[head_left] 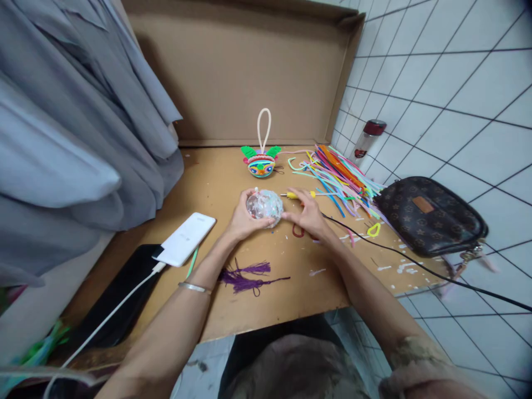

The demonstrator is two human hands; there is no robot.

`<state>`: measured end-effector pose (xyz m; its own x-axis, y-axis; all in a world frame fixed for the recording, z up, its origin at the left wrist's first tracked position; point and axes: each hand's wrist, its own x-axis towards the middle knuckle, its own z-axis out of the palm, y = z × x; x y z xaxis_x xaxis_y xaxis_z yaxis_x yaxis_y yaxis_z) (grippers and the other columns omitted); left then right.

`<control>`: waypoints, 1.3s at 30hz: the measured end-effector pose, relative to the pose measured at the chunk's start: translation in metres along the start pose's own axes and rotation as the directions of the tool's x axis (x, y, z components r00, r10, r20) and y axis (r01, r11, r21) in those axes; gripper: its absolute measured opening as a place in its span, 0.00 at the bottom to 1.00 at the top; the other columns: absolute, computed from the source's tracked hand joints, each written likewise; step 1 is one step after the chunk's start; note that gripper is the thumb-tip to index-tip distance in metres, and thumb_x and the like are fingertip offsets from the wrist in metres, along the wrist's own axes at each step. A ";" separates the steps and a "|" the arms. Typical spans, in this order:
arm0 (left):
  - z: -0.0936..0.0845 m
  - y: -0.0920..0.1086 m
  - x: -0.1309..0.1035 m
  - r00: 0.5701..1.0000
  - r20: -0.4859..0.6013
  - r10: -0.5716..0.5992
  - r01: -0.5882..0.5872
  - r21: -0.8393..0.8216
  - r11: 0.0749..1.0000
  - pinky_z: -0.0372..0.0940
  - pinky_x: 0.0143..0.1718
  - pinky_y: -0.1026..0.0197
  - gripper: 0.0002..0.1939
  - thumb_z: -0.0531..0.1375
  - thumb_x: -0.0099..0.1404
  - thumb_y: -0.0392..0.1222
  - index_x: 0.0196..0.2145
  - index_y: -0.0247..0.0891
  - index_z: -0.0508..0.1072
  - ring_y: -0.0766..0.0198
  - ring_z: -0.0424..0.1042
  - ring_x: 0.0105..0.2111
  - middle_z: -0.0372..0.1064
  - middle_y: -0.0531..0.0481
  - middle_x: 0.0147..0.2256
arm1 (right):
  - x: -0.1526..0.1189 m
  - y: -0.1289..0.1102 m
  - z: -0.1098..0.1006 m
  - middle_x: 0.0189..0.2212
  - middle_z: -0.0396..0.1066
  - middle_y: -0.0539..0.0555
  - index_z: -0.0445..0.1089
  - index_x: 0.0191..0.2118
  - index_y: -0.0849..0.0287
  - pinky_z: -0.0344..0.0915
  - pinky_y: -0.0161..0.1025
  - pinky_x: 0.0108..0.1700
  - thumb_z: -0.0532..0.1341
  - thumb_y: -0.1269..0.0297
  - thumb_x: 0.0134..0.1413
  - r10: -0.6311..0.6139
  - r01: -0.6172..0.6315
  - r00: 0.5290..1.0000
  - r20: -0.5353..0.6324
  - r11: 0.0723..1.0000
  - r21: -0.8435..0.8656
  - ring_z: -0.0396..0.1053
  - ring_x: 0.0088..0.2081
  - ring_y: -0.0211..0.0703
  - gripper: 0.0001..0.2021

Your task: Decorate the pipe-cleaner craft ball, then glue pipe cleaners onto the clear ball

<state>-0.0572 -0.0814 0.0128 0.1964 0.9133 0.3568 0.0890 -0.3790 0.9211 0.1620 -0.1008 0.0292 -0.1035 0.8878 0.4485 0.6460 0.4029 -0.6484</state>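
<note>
My left hand point(242, 219) is closed around the side of a clear, round ball point(265, 208) with whitish, shiny material on its right part. My right hand point(306, 214) is at the ball's right side, thumb at its edge and fingers spread apart. Just behind those fingers is a yellow-handled tool point(294, 195) with a thin metal tip; whether the fingers touch it is hard to tell. Near my right wrist a dark red loop point(298, 230) lies on the table. Purple tassels point(249, 277) lie closer to me, by my left forearm.
Behind the ball stands a colourful animal-head ornament point(261, 164) with a white loop. Bundled fuzzy stems point(338, 177), a brown patterned bag point(432, 216) and a red-capped bottle point(369, 138) are at right. A black cable point(390, 247) crosses there. A white power bank point(185, 238) lies left.
</note>
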 end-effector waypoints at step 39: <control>0.006 -0.004 -0.002 0.998 0.034 -0.054 0.055 -0.020 0.998 0.72 0.47 0.49 0.48 0.77 0.36 0.47 0.54 0.42 0.63 0.54 0.74 0.45 0.68 0.41 0.54 | -0.001 -0.028 -0.016 0.29 0.74 0.56 0.70 0.35 0.57 0.60 0.40 0.34 0.57 0.48 0.51 0.125 -0.272 0.934 -0.335 0.856 -0.440 0.69 0.31 0.49 0.17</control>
<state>-0.0525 -0.0822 0.0078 0.2247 0.9269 0.3006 0.0797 -0.3250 0.9424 0.1561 -0.1166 0.0569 0.2373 0.8052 0.5435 0.9136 0.0051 -0.4066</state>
